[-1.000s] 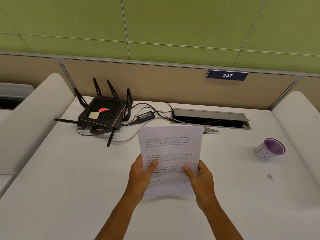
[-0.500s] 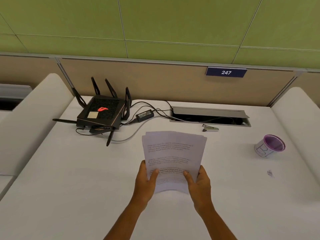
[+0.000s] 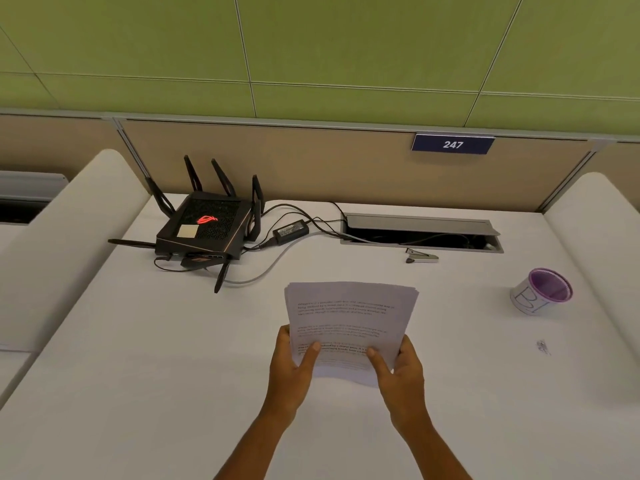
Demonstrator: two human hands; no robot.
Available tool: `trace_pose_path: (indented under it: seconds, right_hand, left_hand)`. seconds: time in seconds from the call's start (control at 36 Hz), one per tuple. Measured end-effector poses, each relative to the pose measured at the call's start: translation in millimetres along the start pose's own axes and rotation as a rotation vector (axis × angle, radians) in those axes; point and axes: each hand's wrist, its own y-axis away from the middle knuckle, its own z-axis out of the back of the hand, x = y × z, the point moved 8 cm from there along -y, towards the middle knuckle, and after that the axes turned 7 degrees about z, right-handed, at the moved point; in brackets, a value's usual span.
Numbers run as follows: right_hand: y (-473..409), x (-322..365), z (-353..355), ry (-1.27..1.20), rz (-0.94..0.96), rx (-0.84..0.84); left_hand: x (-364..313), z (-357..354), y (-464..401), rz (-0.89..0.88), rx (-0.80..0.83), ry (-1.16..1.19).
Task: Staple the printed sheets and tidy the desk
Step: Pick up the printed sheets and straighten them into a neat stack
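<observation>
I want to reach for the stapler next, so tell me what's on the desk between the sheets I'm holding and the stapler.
Nothing: in the head view, only bare white desk separates the sheets from the stapler.

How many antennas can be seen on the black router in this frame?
7, on the router: four upright along its back edge, one flat to the left, two angled down at the front. Others may be hidden behind its body.
</observation>
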Motion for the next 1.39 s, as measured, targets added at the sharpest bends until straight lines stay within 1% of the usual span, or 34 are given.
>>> trace_pose_path:
  seconds: [0.39,0.56,1.0,1.39]
  right_hand:
    - [4,-4,1,-0.01,0.016,0.008]
    - [6,-7,-1,-0.027,0.006,0.009]
    - [6,-4,-5,-0.043,0.01,0.004]
    - [7,-6,-5,-0.054,-0.011,-0.023]
  left_hand:
    - [-1,5,6,-0.045,-0.014,0.027]
    - [4,6,9,-0.027,-0.031,0.014]
    - [3,6,8,-0.038,-0.026,0.071]
    - [7,4,11,-0.026,-0.062,0.106]
